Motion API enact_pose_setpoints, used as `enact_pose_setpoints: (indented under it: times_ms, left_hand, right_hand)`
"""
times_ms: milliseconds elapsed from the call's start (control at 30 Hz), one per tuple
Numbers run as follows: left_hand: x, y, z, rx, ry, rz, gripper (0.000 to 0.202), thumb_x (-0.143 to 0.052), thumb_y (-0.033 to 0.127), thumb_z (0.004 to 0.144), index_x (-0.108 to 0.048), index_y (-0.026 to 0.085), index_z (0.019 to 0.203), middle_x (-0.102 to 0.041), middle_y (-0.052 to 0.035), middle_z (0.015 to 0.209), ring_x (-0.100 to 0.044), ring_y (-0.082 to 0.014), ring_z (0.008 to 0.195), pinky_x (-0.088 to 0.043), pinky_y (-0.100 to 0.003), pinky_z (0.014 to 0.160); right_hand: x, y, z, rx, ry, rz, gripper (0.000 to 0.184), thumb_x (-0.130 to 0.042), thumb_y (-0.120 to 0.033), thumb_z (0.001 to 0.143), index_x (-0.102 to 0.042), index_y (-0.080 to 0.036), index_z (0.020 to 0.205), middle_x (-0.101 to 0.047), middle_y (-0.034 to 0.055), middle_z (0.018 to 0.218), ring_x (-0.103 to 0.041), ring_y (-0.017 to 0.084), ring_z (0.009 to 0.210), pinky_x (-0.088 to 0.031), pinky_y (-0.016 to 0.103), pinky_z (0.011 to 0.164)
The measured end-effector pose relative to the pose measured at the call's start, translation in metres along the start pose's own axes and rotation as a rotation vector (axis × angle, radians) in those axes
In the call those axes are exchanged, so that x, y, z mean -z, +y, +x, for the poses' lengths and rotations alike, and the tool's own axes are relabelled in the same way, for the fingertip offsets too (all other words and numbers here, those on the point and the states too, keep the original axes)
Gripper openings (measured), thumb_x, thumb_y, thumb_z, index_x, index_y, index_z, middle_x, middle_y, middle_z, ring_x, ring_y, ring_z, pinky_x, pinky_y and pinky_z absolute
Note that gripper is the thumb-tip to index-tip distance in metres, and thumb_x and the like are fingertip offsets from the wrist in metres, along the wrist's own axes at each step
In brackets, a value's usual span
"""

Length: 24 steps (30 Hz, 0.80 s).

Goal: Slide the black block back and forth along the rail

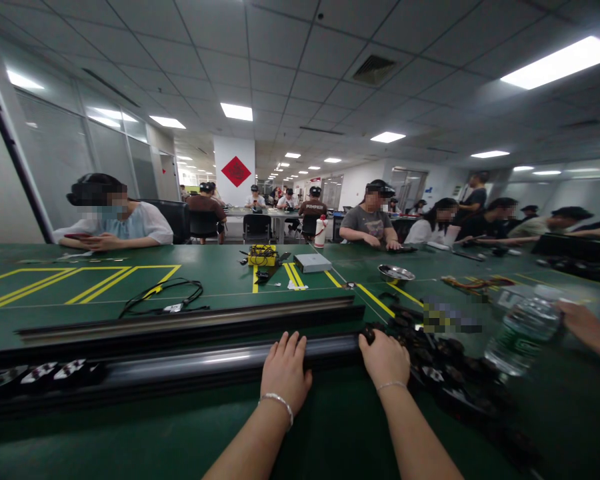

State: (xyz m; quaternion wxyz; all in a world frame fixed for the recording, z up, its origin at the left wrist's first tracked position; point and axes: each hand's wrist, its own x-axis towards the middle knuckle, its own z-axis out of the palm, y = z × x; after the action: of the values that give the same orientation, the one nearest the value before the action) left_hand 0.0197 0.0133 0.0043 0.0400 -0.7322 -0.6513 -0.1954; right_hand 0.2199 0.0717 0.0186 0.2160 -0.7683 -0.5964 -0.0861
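Note:
A long, shiny black bar lies across the near side of the green table. My left hand rests over it, fingers reaching to its far edge and thumb on the near side. At the bar's right end, my right hand is closed around a small black part, partly hidden by the fingers. Several black fittings with pale faces sit at the bar's left end. Beside my right hand is a heap of small black parts. Behind the bar lies another long black rail.
At right, another person's hand holds a clear water bottle, blurred. A black cable, grey box, yellow object with wires and metal bowl stand farther back. Several people sit around the green table.

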Motion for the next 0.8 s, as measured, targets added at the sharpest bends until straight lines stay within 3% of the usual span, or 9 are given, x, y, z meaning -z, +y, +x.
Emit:
enact_pose_setpoints:
  times_ms: [267, 400, 667, 800]
  left_hand:
    - [0.004, 0.001, -0.001, 0.005, -0.016, 0.000, 0.058, -0.045, 0.034, 0.073, -0.035, 0.026, 0.129, -0.037, 0.0001, 0.138, -0.026, -0.0212, 0.129, -0.023, -0.039, 0.106]
    - [0.004, 0.002, -0.001, 0.009, -0.007, -0.002, 0.057, -0.045, 0.034, 0.073, -0.035, 0.025, 0.129, -0.037, 0.0001, 0.138, -0.026, -0.0218, 0.129, -0.023, -0.041, 0.106]
    - [0.001, 0.000, 0.000, 0.000, 0.005, -0.013, 0.057, -0.045, 0.035, 0.073, -0.035, 0.026, 0.129, -0.038, 0.0004, 0.138, -0.026, -0.0215, 0.129, -0.024, -0.040, 0.105]
    - [0.000, -0.001, 0.000, -0.009, 0.018, -0.030, 0.057, -0.045, 0.035, 0.073, -0.036, 0.026, 0.128, -0.038, 0.0005, 0.137, -0.027, -0.0213, 0.128, -0.025, -0.039, 0.104]
  right_hand:
    - [0.008, -0.005, 0.000, -0.001, -0.029, -0.033, 0.033, -0.039, -0.037, 0.081, -0.062, -0.015, 0.089, -0.064, 0.0132, 0.079, -0.056, 0.025, 0.087, -0.037, 0.035, 0.075]
    - [0.009, -0.004, 0.000, -0.014, -0.033, 0.004, 0.031, -0.040, -0.037, 0.080, -0.061, -0.016, 0.091, -0.063, 0.0118, 0.080, -0.056, 0.024, 0.086, -0.039, 0.033, 0.071]
    - [0.002, 0.003, 0.006, 0.006, -0.010, 0.054, 0.034, -0.039, -0.033, 0.081, -0.059, -0.011, 0.097, -0.063, 0.0130, 0.090, -0.054, 0.024, 0.092, -0.038, 0.031, 0.080]
    - [0.002, 0.006, 0.007, -0.040, -0.026, 0.085, 0.035, -0.038, -0.033, 0.082, -0.057, -0.012, 0.101, -0.062, 0.0133, 0.091, -0.054, 0.024, 0.092, -0.040, 0.031, 0.075]
